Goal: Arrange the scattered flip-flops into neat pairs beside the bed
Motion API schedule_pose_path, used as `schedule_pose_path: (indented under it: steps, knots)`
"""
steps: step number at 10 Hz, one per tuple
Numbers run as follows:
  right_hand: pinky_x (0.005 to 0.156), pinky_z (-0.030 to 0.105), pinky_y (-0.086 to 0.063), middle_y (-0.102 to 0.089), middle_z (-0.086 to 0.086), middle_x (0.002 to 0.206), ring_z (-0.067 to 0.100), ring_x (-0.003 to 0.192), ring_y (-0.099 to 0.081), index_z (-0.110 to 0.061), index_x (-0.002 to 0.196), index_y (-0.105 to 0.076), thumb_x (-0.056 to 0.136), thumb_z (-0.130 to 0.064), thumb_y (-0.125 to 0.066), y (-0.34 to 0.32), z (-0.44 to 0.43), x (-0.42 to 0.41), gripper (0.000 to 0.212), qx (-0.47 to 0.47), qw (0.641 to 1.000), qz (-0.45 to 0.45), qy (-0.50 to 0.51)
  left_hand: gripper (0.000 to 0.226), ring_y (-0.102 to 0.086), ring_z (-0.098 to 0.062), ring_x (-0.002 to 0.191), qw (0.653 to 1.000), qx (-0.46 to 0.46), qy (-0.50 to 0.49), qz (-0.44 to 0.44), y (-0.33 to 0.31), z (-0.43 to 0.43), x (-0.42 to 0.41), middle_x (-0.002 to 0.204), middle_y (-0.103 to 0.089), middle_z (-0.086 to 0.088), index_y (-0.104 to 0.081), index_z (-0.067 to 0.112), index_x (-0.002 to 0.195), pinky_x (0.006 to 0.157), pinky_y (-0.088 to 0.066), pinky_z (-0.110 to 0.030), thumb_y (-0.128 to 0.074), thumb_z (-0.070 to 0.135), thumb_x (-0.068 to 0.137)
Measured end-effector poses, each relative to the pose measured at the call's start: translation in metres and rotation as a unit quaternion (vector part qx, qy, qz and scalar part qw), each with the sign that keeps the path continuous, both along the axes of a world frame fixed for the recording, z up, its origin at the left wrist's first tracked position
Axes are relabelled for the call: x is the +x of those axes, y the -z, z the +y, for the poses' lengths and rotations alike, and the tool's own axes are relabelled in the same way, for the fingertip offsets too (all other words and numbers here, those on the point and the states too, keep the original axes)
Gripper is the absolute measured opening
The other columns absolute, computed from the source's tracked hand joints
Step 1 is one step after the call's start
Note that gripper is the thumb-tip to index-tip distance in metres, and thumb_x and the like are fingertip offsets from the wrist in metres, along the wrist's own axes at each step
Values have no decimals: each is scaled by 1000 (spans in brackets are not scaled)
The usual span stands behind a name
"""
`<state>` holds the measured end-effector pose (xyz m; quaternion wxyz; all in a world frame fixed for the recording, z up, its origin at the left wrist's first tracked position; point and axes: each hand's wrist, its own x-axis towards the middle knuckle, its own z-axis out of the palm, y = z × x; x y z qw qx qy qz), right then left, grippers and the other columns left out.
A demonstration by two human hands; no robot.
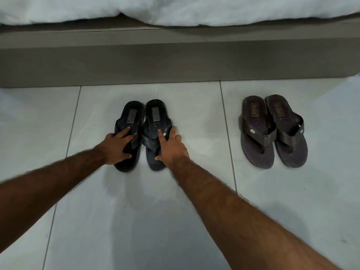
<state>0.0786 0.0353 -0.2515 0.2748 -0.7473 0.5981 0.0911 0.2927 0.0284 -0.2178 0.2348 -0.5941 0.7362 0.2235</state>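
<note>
Two hands lie flat, fingers spread, gripping nothing; the left hand (115, 148) presses the left black flip-flop (127, 137), the right hand (172, 146) the right black flip-flop (155, 133); both sit side by side on the floor (116, 221) near the bed (136, 61); a brown pair (272, 131) rests well apart.

A domestic bedroom is indicated. A low grey-brown upholstered bed base (175, 61) is seen along the far side, with rumpled white bedding (175, 10) hanging over its top edge. The floor is laid with large glossy white tiles (136, 221), on which two pairs of dark flip-flops (272, 131) are placed.
</note>
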Motion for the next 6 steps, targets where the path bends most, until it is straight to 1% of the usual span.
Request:
schedule_pose_path:
  steps: [2,3,4,5,6]
  knots:
    - [109,46,-40,11,25,164,39,143,-25,-28,161,-2,88,-46,-71,0,0,0,102,2,1000,0,-3,95,-21,-32,153,1000,-5,0,-5,2,2,1,169,1,-11,-15,25,161,123,-22,-40,-70,43,86]
    - [108,46,-40,9,24,164,38,141,-29,-34,160,2,86,-51,-71,-2,0,-2,106,0,1000,6,-3,99,-29,-36,148,1000,6,-11,-14,-1,0,1,170,4,-4,-11,33,160,119,-32,-44,-69,56,82]
    - [108,48,-37,9,24,165,39,139,-31,-38,158,11,81,-65,-67,-13,1,-10,113,-12,1000,20,-4,102,-45,-38,135,998,-35,-15,-57,-15,-2,-1,167,0,0,-7,46,153,103,-49,-52,-51,85,70]
    - [117,55,-24,10,21,166,43,150,-11,-32,159,14,83,-76,-52,-33,-7,-30,109,-62,997,46,-9,107,-38,-38,139,987,-132,64,-68,-43,-14,-20,167,-7,-7,-7,37,156,102,-45,-55,-26,96,68]
    - [123,58,-2,17,17,167,39,153,15,-27,159,16,87,-79,-38,-68,-21,-66,103,-111,992,62,17,108,-27,-37,148,966,-199,163,-29,-73,-26,-64,168,-10,-11,-12,25,159,112,-36,-55,-17,92,75]
